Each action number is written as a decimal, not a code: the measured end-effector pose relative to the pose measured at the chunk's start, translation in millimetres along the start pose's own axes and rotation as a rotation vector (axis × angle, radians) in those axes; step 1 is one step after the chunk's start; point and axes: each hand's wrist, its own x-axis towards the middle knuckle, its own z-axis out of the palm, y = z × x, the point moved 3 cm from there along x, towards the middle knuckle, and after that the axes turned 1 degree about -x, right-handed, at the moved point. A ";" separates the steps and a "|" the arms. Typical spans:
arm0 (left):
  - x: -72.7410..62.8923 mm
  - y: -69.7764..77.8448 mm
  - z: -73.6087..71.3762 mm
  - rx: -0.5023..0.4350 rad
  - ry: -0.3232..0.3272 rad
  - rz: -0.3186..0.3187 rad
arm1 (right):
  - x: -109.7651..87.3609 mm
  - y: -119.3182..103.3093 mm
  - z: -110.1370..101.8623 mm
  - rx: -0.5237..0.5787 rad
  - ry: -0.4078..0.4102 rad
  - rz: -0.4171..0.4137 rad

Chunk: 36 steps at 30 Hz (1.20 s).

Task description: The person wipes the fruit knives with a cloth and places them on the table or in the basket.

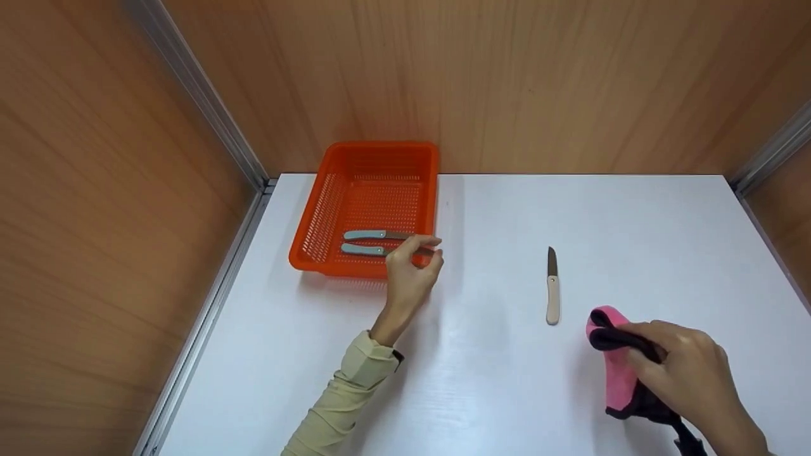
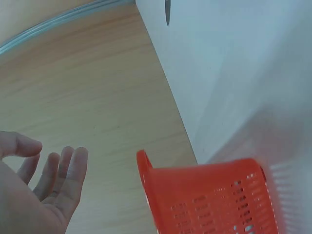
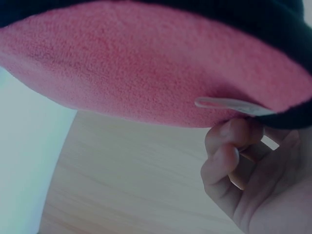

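Note:
My left hand [image 1: 412, 272] hovers over the front right corner of an orange plastic basket [image 1: 301, 253], its thumb and fingers apart with nothing between them. Its loosely bent fingers also show beside the basket wall [image 2: 204, 190] in the left wrist view. Two knives with pale blue handles [image 1: 364, 235] lie in the basket, their blades partly hidden by this hand. At the right, my right hand [image 1: 687, 367] pinches a folded pink and black cloth piece [image 1: 618, 373]. Up close, its fleecy pink side [image 3: 122, 63] has a black border and a small translucent strip [image 3: 229, 104].
A knife with a beige handle [image 1: 553, 301] lies on the white table [image 1: 494, 380] between the hands, blade pointing away. Wooden panels [image 1: 481, 82] rise behind the table and along its left and right sides. The basket stands near the back left corner.

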 end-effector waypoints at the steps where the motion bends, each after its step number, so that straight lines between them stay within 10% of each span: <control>1: -1.0 0.0 2.1 -0.002 -0.009 -0.013 | -0.3 0.2 0.2 0.002 0.005 -0.002; 20: -21.9 -0.9 46.8 -0.026 -0.167 -0.178 | -2.1 3.3 3.5 0.018 0.007 0.030; 36: -36.0 -13.9 89.0 -0.148 -0.177 -0.211 | -2.5 5.9 5.8 0.053 0.058 -0.034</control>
